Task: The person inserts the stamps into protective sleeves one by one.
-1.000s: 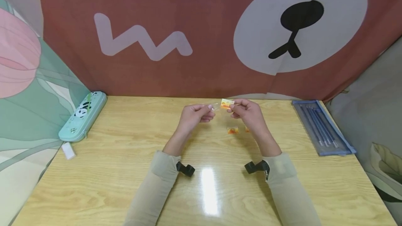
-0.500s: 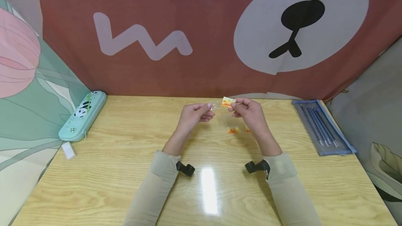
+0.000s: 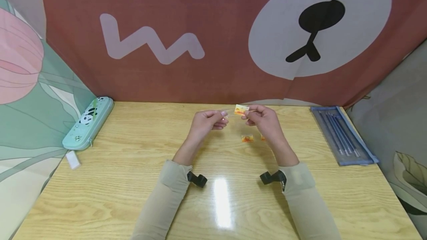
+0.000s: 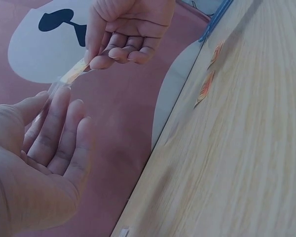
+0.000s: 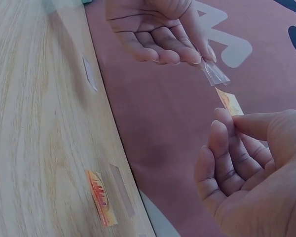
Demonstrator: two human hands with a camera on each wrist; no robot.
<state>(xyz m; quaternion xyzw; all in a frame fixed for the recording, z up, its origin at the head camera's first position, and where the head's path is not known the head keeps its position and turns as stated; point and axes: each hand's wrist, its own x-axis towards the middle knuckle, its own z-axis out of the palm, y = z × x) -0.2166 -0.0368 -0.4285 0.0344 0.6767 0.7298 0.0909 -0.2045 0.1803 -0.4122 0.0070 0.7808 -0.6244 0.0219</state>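
In the head view my left hand (image 3: 210, 120) pinches a piece of clear plastic film (image 5: 216, 75) between thumb and forefinger. Facing it, my right hand (image 3: 261, 118) pinches a small yellow-orange printed card (image 3: 240, 109) by its right end. Both hands are held up above the far part of the table. The right wrist view shows the film's free edge close to the card's tip, with a slight gap between them. Below my right hand, another printed card (image 3: 247, 138) lies on the wood. A further orange piece (image 3: 262, 137) is partly hidden behind that hand.
A mint pencil case (image 3: 88, 123) with a panda print stands at the left, a white tag beside it. At the right lies a blue-edged mesh pouch (image 3: 343, 136) with several pens. A printed cloth (image 3: 227, 77) hangs along the table's (image 3: 133, 195) far edge.
The card in my right hand rises slightly, then comes back down. The film in my left hand shifts a little between the fingers. The things on the table stay put.
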